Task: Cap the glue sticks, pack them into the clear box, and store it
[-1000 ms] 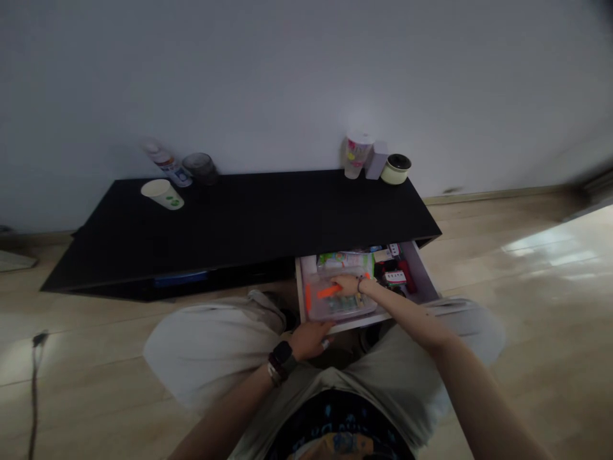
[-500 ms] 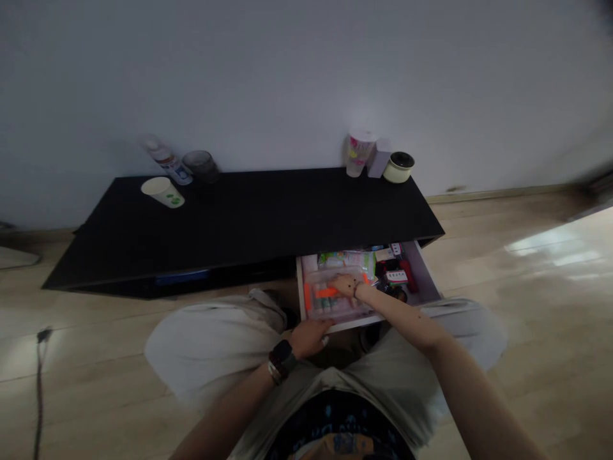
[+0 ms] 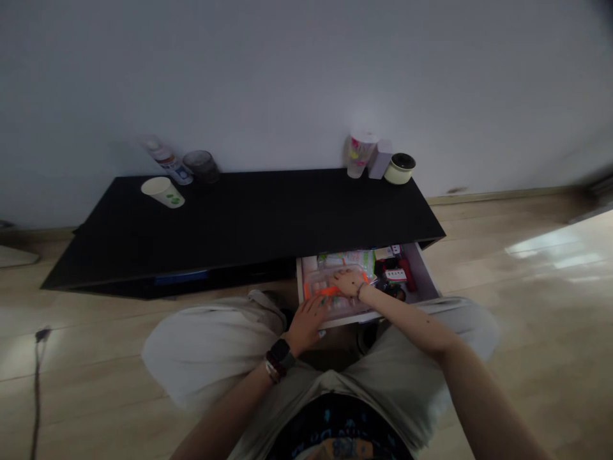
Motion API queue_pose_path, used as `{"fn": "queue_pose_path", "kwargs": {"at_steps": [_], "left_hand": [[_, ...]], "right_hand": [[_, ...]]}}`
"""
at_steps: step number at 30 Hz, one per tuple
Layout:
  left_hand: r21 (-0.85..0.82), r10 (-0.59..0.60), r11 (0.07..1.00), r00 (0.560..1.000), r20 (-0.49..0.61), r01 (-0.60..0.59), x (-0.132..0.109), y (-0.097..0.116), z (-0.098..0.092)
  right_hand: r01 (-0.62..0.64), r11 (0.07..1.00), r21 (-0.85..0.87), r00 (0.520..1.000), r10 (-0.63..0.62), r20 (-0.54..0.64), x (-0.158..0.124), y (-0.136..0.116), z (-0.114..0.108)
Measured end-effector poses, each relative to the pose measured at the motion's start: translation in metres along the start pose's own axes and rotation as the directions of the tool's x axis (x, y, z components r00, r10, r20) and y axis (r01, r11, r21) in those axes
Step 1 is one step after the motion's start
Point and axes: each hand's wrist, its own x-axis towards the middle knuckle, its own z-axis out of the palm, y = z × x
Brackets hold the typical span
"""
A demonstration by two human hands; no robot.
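A: So, what's different from a moment ago?

B: The left hand (image 3: pixel 306 322) has left the front rim of the drawer (image 3: pixel 424 271) and reached onto the clear box (image 3: pixel 316 277). The right hand (image 3: pixel 348 283) is at the box as before.

A: And what does that mean for the work?

B: I'd say attention has shifted from steadying the drawer to handling the box; now 2 hands share it instead of 1.

A: Where does the box lie, exactly?

B: Inside the drawer, front left part, below the black worktop (image 3: pixel 263 211). It's directly under the right palm, and the left fingertips meet its near left side, close to the orange handle (image 3: pixel 328 291).

A: Is either grip clenched?

B: The right grip looks relaxed, fingers spread over the lid rather than wrapped round anything. The left has its fingers stretched forward, but its thumb is hidden, so I can't tell whether it pinches the box or merely touches it.
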Motion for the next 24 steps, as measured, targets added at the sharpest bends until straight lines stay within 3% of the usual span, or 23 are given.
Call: {"fn": "queue_pose_path", "kwargs": {"at_steps": [3,7,10,15,24], "left_hand": [[0.074,0.007,0.997,0.998,-0.062,-0.003,0.003,-0.004,-0.002],[0.153,0.018,0.988,0.989,-0.149,0.005,0.013,-0.011,-0.006],[0.185,0.020,0.983,0.981,-0.193,0.016,0.023,-0.016,-0.012],[0.231,0.031,0.973,0.975,-0.219,0.021,0.040,-0.022,-0.031],[0.300,0.022,0.952,0.970,-0.243,0.053,0.071,-0.041,-0.051]], "right_hand": [[0.048,0.998,-0.035,0.996,-0.050,-0.069,-0.003,0.013,-0.002],[0.191,0.978,-0.083,0.952,-0.205,-0.228,-0.023,0.025,-0.002],[0.232,0.962,-0.147,0.937,-0.261,-0.231,-0.033,0.024,0.005],[0.166,0.964,-0.209,0.944,-0.216,-0.248,-0.027,0.020,0.013],[0.096,0.974,-0.203,0.934,-0.159,-0.320,0.005,0.036,0.002]]}}
